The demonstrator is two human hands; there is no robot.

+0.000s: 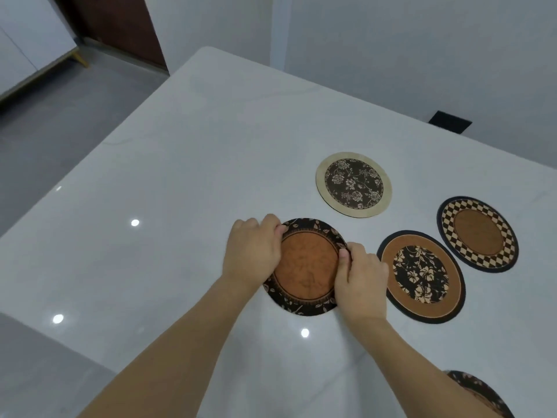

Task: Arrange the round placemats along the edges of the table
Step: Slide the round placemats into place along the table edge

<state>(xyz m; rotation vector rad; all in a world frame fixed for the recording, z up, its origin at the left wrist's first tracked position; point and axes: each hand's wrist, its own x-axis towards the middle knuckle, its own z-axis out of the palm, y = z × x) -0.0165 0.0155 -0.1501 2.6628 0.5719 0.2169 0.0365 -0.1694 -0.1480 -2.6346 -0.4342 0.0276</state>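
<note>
Near table centre, we grip the leaf-bordered brown placemat (306, 267): left hand (253, 254) pinches its 10 o'clock rim, right hand (361, 282) its 3 o'clock rim. Three more mats cluster at 2 o'clock, unplaced; one (479, 393) sits at the near edge of the white table (180, 176). Judged early: most remain.

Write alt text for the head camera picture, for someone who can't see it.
Two bare hands, left hand and right hand, grip opposite edges of a round brown placemat with a dark leafy border on a white table. Three more patterned placemats lie to its right; a fifth shows partly at the bottom right corner.
</note>
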